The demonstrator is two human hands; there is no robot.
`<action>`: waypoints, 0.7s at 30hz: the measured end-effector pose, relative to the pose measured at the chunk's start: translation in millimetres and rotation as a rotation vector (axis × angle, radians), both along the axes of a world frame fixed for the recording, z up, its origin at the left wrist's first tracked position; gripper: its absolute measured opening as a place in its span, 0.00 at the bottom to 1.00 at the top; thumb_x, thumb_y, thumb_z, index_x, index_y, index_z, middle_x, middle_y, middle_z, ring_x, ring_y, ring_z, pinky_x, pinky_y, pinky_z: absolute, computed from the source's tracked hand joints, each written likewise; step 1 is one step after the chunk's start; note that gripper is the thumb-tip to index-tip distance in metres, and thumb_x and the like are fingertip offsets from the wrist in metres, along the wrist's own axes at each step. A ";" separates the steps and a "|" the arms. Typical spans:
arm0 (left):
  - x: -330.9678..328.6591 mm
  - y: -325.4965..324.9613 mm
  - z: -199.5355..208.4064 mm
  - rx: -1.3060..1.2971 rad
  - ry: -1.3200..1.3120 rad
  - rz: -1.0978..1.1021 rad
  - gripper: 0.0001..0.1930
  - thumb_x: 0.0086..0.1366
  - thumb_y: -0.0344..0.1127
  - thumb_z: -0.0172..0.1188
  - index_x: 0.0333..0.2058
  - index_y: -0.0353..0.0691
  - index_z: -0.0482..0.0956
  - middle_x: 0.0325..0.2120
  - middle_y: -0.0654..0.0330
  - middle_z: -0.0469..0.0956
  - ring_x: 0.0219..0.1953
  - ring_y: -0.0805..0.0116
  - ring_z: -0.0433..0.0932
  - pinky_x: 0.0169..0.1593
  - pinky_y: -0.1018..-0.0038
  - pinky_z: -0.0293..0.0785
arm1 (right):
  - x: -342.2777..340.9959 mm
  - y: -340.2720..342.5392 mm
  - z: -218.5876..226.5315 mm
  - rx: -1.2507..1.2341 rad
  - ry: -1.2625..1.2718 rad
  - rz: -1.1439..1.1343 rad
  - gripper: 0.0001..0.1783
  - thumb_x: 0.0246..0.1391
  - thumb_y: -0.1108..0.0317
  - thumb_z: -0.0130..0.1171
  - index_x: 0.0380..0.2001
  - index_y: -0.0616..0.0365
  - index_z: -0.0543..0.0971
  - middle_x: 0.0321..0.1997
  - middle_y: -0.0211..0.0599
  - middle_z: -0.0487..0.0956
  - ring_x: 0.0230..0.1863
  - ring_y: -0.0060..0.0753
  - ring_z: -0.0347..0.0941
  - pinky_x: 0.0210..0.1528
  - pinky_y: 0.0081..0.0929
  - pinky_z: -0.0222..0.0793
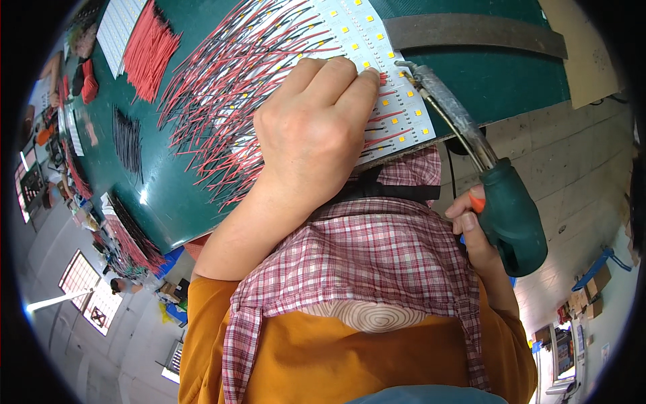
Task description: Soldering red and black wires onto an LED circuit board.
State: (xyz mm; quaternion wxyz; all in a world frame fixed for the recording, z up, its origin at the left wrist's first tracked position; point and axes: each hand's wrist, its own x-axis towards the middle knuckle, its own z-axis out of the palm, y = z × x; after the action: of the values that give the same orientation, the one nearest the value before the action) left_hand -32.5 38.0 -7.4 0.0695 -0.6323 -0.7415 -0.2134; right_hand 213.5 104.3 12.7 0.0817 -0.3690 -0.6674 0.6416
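Note:
My left hand (313, 124) is closed over a white LED circuit board (350, 27), its knuckles up and fingertips hidden beneath. A bit of red wire (383, 79) pokes out at its fingers. Rows of red and black wires (222, 87) fan leftward from the board, which carries small yellow LEDs. In my right hand (474, 232) is a soldering gun (515, 215) with a dark green handle and an orange trigger. Its long metal barrel slants up to the left, and the tip is at the board's right edge, close to my left fingertips. Whether the tip touches a pad cannot be told.
A flat grey metal strip (478, 34) lies right of the board on the green table (161, 202). To the left are a red wire bundle (151, 50), black wires (126, 141) and another white board (118, 30). Brown cardboard (585, 50) sits at the far right.

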 end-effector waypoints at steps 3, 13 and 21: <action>1.7 0.9 1.3 -0.009 0.009 0.007 0.10 0.43 0.30 0.60 0.28 0.43 0.79 0.24 0.66 0.72 0.26 0.69 0.72 0.23 0.75 0.70 | 3.3 2.4 -4.6 0.016 0.051 0.035 0.11 0.54 0.76 0.53 0.42 0.61 0.69 0.29 0.36 0.76 0.27 0.22 0.69 0.31 0.20 0.68; -5.8 7.3 6.7 0.014 -0.126 0.048 0.10 0.47 0.20 0.62 0.30 0.40 0.81 0.22 0.62 0.74 0.25 0.64 0.74 0.27 0.73 0.70 | -1.3 2.0 -10.9 0.129 0.134 0.062 0.12 0.56 0.74 0.51 0.44 0.59 0.67 0.30 0.36 0.75 0.23 0.16 0.65 0.28 0.17 0.66; -4.8 5.8 0.4 0.041 -0.005 0.051 0.09 0.43 0.30 0.61 0.28 0.43 0.80 0.23 0.66 0.72 0.27 0.69 0.73 0.25 0.75 0.70 | -3.3 2.5 -6.1 0.060 0.026 0.055 0.05 0.55 0.76 0.49 0.36 0.59 0.70 0.29 0.34 0.75 0.23 0.15 0.65 0.28 0.16 0.64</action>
State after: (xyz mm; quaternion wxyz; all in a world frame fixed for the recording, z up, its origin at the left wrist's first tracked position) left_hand -37.3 43.8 -7.1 0.0859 -0.6112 -0.7529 -0.2282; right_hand 210.2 106.7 6.5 0.0836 -0.3395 -0.6953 0.6279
